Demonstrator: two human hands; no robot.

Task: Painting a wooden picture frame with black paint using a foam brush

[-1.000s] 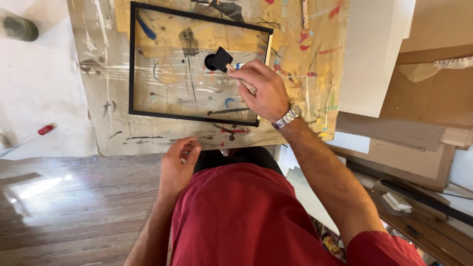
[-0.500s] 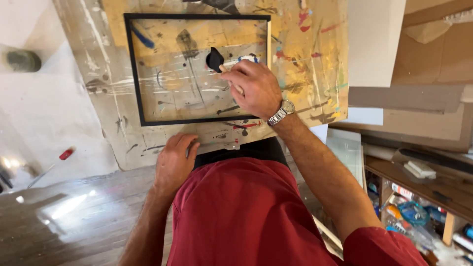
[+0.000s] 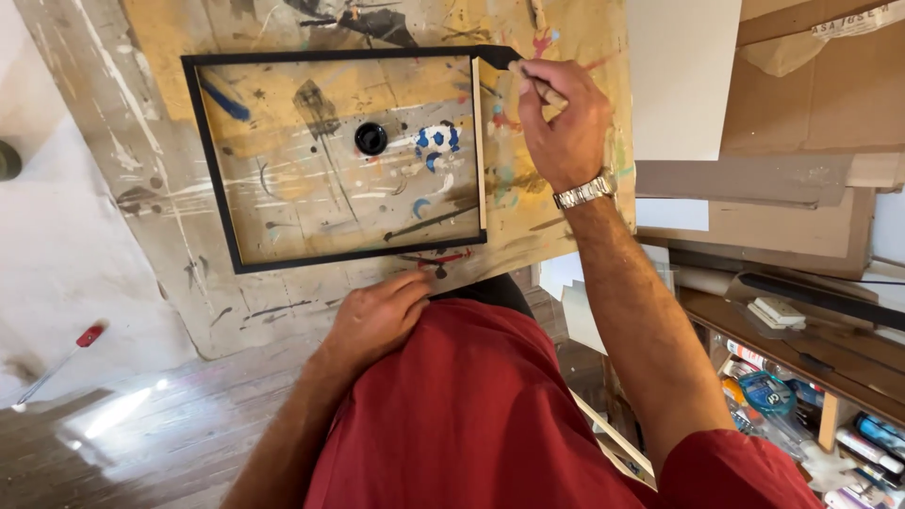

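Head view: the right hand (image 3: 564,123) is raised over the top right corner of a black frame (image 3: 209,160) that lies flat on a paint-stained board (image 3: 170,28). Its fingers are pinched together on a thin brush (image 3: 537,87), held much as one holds a pen, which suits fine, controlled strokes. The brush tip looks to meet the frame's upper right corner, where the wood turns from black to bare; the bristles are partly hidden by the fingers, so I cannot say for certain that they touch. The frame's right strip (image 3: 479,141) is pale and unpainted while the other three sides are black, so the brush sits right at the border between painted and bare wood.

The left hand (image 3: 377,316) rests at the near edge of the board, just below the frame's bottom rail, fingers curled and pressed down on the surface. It holds nothing; placed there, it seems to steady the board against the person's lap. A wristwatch (image 3: 584,191) sits on the right wrist.

Inside the frame, on the board, stands a small round black pot (image 3: 370,139), close to blue and white paint blotches (image 3: 436,141). It lies left of the brush hand, within easy reach. A red-handled tool (image 3: 58,363) lies well apart on the floor at the left.
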